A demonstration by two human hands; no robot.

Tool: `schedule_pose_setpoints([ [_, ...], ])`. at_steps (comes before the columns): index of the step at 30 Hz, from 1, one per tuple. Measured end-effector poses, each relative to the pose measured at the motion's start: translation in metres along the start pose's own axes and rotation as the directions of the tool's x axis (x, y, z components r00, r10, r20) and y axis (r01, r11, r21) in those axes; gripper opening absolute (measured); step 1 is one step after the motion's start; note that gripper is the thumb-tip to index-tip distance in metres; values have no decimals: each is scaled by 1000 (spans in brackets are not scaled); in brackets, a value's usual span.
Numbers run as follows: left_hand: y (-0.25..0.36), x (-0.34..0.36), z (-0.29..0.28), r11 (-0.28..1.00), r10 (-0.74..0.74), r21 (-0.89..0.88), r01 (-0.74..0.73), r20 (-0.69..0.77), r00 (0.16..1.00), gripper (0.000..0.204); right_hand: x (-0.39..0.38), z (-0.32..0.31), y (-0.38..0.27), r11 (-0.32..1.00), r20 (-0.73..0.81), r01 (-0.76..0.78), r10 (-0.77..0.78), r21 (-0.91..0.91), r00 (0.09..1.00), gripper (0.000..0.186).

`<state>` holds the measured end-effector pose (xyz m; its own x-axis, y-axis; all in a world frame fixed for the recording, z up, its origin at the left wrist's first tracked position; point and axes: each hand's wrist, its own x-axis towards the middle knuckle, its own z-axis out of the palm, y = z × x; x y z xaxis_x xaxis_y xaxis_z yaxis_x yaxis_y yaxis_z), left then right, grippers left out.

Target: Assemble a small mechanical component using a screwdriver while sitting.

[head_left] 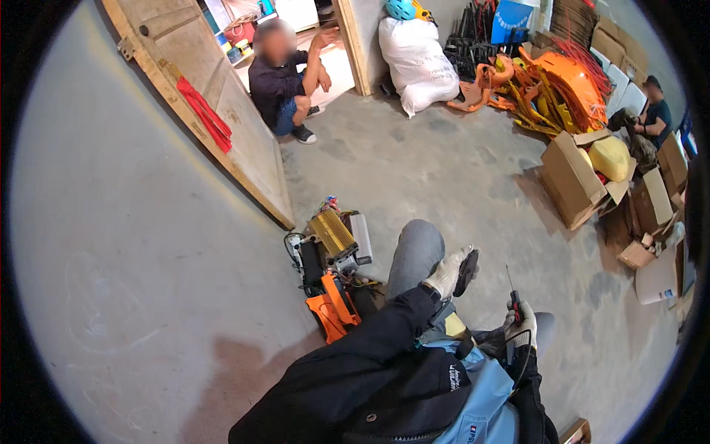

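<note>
A flat dark part (467,271), its kind unclear, is gripped in my left hand (445,275), which wears a whitish glove and is raised beside my bent knee. My right hand (523,325), gloved too, is closed around a screwdriver (515,302) with a dark and red handle; its thin shaft points up and away from me. The screwdriver tip is apart from the dark part. A dark cable runs by my right wrist. Some of the fingers on both hands are hidden behind what they hold.
Left of my knee lie a gold finned metal box (333,234), a silver box (360,238) and an orange plastic piece (333,309). A person (277,81) squats by the open wooden door (222,81). Cardboard boxes (573,181), orange panels (569,85) and another person (654,115) are at right.
</note>
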<state>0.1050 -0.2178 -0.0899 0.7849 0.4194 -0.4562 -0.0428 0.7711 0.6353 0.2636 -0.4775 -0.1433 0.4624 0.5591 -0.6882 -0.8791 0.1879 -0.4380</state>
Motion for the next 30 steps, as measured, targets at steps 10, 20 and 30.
schedule_pose_setpoints([
  [10, -3, 5, -5, 998, -56, 13, 55, 34, 998, 41, 13, -6, 15, 993, -24, 40, -43, -108, 999, 36],
  [20, -6, 10, -6, 993, -76, 89, 74, 16, 997, 39, 17, -14, 10, 989, -84, 55, -67, -138, 994, 30],
  [30, 8, -5, 18, 978, -39, 206, 17, 103, 994, 45, 32, -37, 9, 986, -17, 122, -124, -115, 992, 35],
])
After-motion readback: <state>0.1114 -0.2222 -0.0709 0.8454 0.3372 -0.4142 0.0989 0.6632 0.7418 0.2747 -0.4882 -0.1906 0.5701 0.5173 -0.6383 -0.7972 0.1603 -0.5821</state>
